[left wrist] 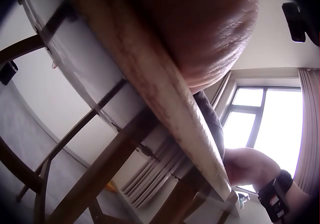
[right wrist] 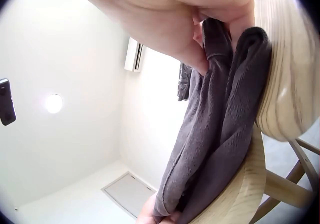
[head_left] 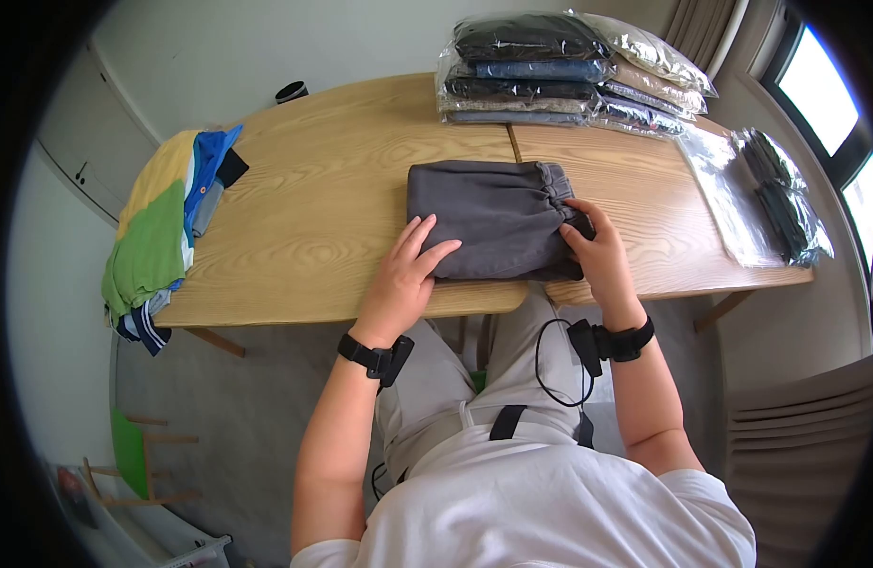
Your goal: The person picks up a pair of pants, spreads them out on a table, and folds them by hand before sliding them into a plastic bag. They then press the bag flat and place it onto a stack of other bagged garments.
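Observation:
Dark grey trousers [head_left: 489, 218], folded into a rectangle with a gathered elastic waistband on the right side, lie near the table's front edge. My left hand [head_left: 401, 279] rests on their lower left corner, fingers spread over the cloth. At the waistband end, my right hand [head_left: 602, 256] pinches the edge, thumb on top. The right wrist view shows the right hand [right wrist: 175, 19] with thumb and fingers around a layer of the trousers [right wrist: 215, 114], whose folded layers stand slightly apart at this end. In the left wrist view the left hand [left wrist: 210, 34] hides most of the cloth.
Stacked clothes in clear bags [head_left: 526, 71] stand at the back right. Flat clear plastic bags [head_left: 730, 204] and dark bagged items [head_left: 787, 208] lie at the right. A pile of colourful clothes [head_left: 157, 227] hangs over the left edge. A seam crosses the wooden table [head_left: 313, 189].

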Demonstrator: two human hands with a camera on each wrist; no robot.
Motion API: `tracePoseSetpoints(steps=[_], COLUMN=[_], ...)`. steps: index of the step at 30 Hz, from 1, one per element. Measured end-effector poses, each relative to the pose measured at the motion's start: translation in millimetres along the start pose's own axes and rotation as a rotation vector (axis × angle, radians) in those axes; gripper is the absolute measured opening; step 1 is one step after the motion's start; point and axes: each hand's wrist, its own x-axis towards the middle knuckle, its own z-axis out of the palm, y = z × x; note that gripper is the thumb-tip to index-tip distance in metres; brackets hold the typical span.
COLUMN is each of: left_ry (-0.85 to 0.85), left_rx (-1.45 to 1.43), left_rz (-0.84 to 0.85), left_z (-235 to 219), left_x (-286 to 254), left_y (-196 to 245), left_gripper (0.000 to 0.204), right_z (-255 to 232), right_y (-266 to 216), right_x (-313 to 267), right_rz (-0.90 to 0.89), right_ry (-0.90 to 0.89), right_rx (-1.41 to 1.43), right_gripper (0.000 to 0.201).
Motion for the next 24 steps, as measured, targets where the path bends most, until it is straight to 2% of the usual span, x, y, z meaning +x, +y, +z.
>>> tracePoseSetpoints(steps=[2,3,5,6,8,11,17,21,23,24], left_ry=[0.01,0.005,-0.002,-0.007,-0.017,-0.005,0.008,-0.011,-0.012,-0.01], left_rx=[-0.018,-0.024,-0.025,-0.029,-0.035,-0.035,0.043,-0.028,-0.05,-0.048], left_rz=[-0.015,-0.02,-0.03,-0.039,-0.046,-0.046,-0.027,-0.067,-0.044,-0.045], left_z=[-0.1,-1.5,-4.9,-5.2,-4.1,-0.7,-3.0,-3.3,-3.8,-5.5], left_x=[1.3,1.7,0.9,1.5,0.3,1.1,0.3,0.1,0.1,-0.5], left_y=[2.1,2.9,4.0,4.9,5.0,1.7,5.8,4.7,4.7,5.6], left_gripper=[0.061,0.061,0.061,0.061,0.061,0.061,0.057,0.062,0.062,0.062], right_z=[-2.4,-4.2,-2.4,-2.8,-5.4,-5.3,-4.9,-21.6,-46.2,-63.1], right_y=[3.7,3.7,-13.1,-15.5,-17.2,-20.3,-28.4,-31.9,-26.8,-27.0], right_x=[2.6,1.4,-11.4,-11.8,-11.3,-6.2,3.8,4.0,6.9,11.8], right_rz=[-0.296,-0.299,-0.776,-0.776,-0.821,-0.706,-0.783,-0.79,-0.57,-0.561], right_ry=[0.006,0.003,0.06,0.056,-0.206,-0.202,-0.208,-0.268,-0.306,-0.325], right_rx=[-0.261,-0.261,-0.725,-0.722,-0.819,-0.766,-0.822,-0.836,-0.8,-0.784], right_gripper=[0.042,0.042,0.05,0.05,0.052,0.05,0.05,0.051,0.054,0.049])
